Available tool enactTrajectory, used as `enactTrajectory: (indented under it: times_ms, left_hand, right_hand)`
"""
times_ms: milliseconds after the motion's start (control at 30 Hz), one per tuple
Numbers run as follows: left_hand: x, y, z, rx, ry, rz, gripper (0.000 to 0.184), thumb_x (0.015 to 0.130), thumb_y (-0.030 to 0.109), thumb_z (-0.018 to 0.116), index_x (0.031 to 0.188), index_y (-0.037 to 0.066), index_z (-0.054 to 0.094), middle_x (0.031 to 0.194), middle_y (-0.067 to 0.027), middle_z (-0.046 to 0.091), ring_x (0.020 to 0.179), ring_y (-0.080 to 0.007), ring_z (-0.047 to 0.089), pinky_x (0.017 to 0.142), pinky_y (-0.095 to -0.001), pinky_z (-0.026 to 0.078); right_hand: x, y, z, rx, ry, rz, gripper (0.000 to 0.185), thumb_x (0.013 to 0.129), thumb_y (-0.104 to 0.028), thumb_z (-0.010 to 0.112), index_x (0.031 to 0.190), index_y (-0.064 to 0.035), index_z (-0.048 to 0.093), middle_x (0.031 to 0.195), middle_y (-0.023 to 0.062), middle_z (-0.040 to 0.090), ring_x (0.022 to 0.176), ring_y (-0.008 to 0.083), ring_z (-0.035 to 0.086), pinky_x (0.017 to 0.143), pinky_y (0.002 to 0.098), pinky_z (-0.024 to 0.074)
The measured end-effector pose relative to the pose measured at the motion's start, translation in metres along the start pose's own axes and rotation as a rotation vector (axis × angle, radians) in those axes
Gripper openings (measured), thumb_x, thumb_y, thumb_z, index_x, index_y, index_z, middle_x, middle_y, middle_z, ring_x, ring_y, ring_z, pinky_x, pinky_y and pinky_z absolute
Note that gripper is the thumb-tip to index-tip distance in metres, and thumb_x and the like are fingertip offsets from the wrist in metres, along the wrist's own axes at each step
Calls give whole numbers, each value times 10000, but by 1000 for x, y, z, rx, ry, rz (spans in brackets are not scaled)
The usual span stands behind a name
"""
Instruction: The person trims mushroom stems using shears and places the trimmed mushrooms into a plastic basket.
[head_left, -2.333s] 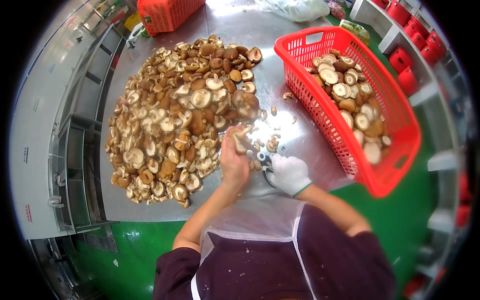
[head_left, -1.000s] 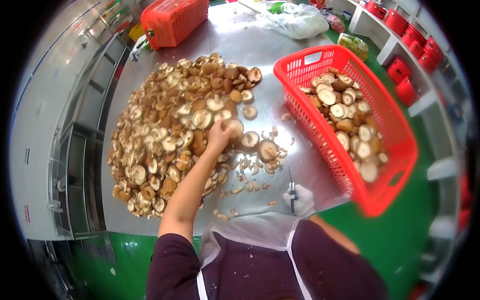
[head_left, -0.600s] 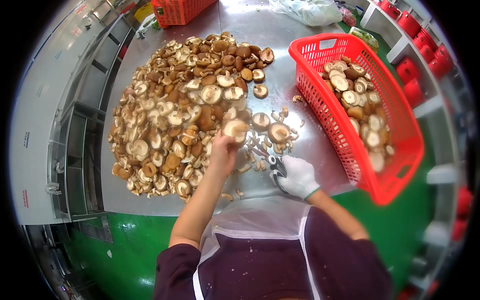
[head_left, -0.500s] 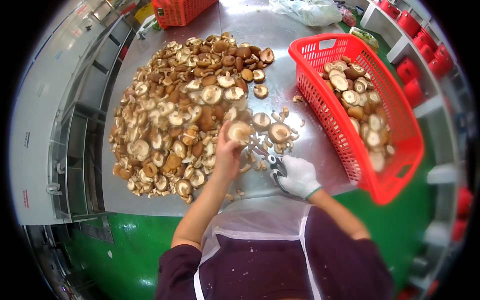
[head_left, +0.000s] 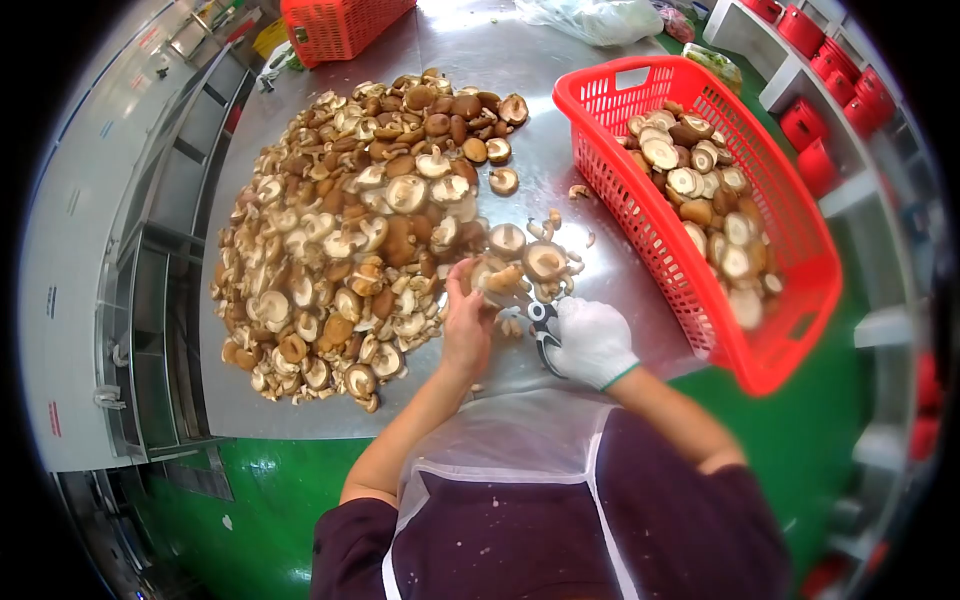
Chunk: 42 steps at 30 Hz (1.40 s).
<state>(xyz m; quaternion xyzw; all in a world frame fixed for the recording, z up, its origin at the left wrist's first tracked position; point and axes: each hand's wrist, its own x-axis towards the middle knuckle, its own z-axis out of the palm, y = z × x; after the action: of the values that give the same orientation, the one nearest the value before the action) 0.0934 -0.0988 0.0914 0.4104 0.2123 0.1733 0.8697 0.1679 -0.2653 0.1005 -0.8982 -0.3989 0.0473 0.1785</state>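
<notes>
My bare left hand point(head_left: 467, 330) is closed on a shiitake mushroom point(head_left: 489, 273), its stem pointing toward the right. In my right hand point(head_left: 596, 343), which wears a white knitted glove, is a pair of dark-handled scissors point(head_left: 542, 322). The blades reach toward the held mushroom's stem; whether they touch it I cannot tell. Just beyond both hands lie two caps, gills up, one a loose shiitake cap point(head_left: 545, 260), with cut stems point(head_left: 547, 290) scattered around. A large mushroom pile point(head_left: 330, 240) spreads to the left of my left hand.
A red plastic basket point(head_left: 640, 225) with trimmed shiitake caps point(head_left: 735, 232) inside stands to the right on the steel table point(head_left: 640, 300). Another red basket point(head_left: 345, 30) and a clear plastic bag point(head_left: 595, 20) are at the far end. Shelves with red containers point(head_left: 805, 125) line the right side.
The mushroom in my left hand has tilted, so its stem now shows sideways toward the scissors. Both hands stay close together, and the whole view has shifted slightly.
</notes>
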Motion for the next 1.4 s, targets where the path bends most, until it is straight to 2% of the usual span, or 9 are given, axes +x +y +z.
enactTrajectory:
  times_ms: [467,733,833,900,933,1033,1167,1333,1400]
  left_hand:
    - [8,-7,-30,117,194,-57,474,914,85,345,1384,95,289,1184,-118,545,1031,-216,579,866,-366,513]
    - [28,33,-23,169,214,-38,408,908,67,339,1302,-33,366,1243,-228,497,1133,-283,559,901,-379,565]
    - [45,63,40,163,-67,18,415,1000,205,325,1356,-5,363,1319,-171,486,1160,-280,545,979,-443,486]
    - [51,82,90,69,-451,-4,587,996,467,342,1410,51,354,1413,-119,426,1264,-289,446,1059,-475,364]
    - [57,87,114,94,-513,57,522,1017,404,355,1417,68,366,1420,-142,425,1305,-304,419,1037,-433,374]
    - [139,42,93,1016,-377,736,390,948,280,539,1281,80,565,1351,-197,501,1249,-285,495,935,-387,463]
    - [152,-22,41,1965,-664,146,243,848,154,582,1047,30,647,1083,-181,635,985,-328,617,842,-439,499]
    - [150,-76,17,2039,-558,341,511,722,314,741,1169,116,593,1036,-149,644,1036,-363,563,885,-452,449]
    - [138,-69,26,1984,-600,439,400,726,188,672,1097,88,564,977,-182,625,987,-380,558,822,-464,463]
  right_hand:
    - [14,-4,35,93,-257,18,300,872,-368,533,874,-73,589,750,172,649,678,357,646,618,451,514]
    - [-28,30,45,493,-182,87,328,803,-374,654,809,-54,583,741,195,606,725,380,611,656,448,482]
    - [-51,48,65,531,-97,191,345,777,-353,705,754,-47,547,688,187,582,660,381,586,605,438,456]
    - [-60,55,75,572,-44,261,336,777,-335,712,741,-48,540,660,180,568,629,381,569,586,433,447]
    - [-61,55,76,619,-33,306,309,784,-287,714,727,-49,527,626,162,541,572,342,540,561,405,441]
    - [-63,57,74,785,64,337,274,797,-248,708,726,-53,529,608,115,540,543,244,533,558,355,452]
    - [-68,64,84,943,171,348,222,817,-232,697,785,-50,574,625,35,548,586,108,520,588,295,468]
    - [-70,70,90,896,94,282,284,814,-293,692,818,-43,556,635,95,492,580,211,490,606,351,447]
    - [-71,74,97,873,129,262,299,811,-311,692,811,-45,555,642,113,501,584,244,501,612,368,449]
